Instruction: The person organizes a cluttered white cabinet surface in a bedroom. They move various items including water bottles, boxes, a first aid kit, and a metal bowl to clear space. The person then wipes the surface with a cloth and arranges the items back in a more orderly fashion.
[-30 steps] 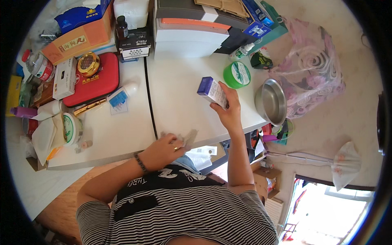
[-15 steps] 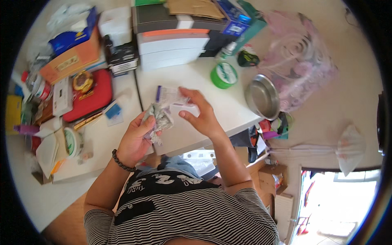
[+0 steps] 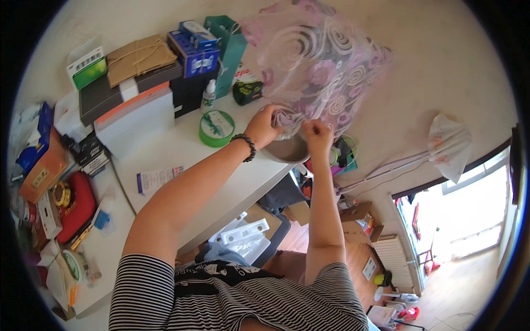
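Note:
At the far right end of the white table, both of my hands are over a metal basin (image 3: 288,150). My left hand (image 3: 263,128), with a dark bead bracelet at the wrist, is closed around a crumpled greyish cloth (image 3: 288,119). Beside it, my right hand (image 3: 318,139) has curled fingers pinched at the cloth's right side. Part of the basin's rim and inside is hidden by my hands. A small white and purple box (image 3: 157,180) lies on the table, left of my left forearm.
A round green tub (image 3: 216,128) and a small spray bottle (image 3: 208,95) stand left of the basin. Stacked boxes (image 3: 135,118) line the wall. A pink patterned plastic sheet (image 3: 331,66) hangs behind the basin. A red case (image 3: 78,207) lies at left.
Both hands have moved right, from the middle of the table to over the basin, carrying the cloth. The right hand has left the small box and closed at the cloth. The view has swung right.

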Available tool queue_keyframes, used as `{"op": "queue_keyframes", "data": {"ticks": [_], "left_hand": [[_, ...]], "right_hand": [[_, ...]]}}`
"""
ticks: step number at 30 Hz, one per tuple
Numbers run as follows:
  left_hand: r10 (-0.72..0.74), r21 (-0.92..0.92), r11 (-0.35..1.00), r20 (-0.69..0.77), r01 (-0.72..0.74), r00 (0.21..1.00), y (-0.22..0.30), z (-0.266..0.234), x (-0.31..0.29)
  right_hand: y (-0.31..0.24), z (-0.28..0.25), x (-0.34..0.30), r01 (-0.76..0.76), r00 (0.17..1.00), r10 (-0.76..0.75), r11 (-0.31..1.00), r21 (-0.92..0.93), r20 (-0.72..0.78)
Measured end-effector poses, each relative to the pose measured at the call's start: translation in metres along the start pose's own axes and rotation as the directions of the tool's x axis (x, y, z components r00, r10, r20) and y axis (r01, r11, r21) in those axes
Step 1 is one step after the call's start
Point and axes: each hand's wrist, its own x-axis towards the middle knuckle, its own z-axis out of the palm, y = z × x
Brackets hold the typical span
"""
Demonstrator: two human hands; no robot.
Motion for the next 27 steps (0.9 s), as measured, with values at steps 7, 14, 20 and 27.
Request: {"op": "queue_keyframes", "data": {"ticks": [7, 14, 20, 27], "left_hand": [[0.090, 0.349, 0.932, 0.045, -0.100, 0.995, -0.036, -0.001, 0.009], [0.219, 0.192, 0.958, -0.022, -0.211, 0.976, -0.007, -0.019, -0.004], [0.036, 0.068, 0.997, 0.065, -0.041, 0.997, 0.022, -0.072, -0.042], [-0.096, 0.019, 0.995, 0.026, 0.095, 0.995, 0.044, -0.122, -0.104]], "right_hand": [[0.056, 0.035, 0.001, 0.361, 0.915, -0.336, 0.929, -0.078, 0.224], [0.046, 0.035, 0.016, 0.353, 0.906, -0.276, 0.911, -0.214, 0.320], [0.032, 0.021, 0.032, 0.327, 0.911, -0.284, 0.939, -0.105, 0.298], [-0.035, -0.023, 0.054, 0.257, 0.966, -0.258, 0.966, 0.011, 0.020]]}}
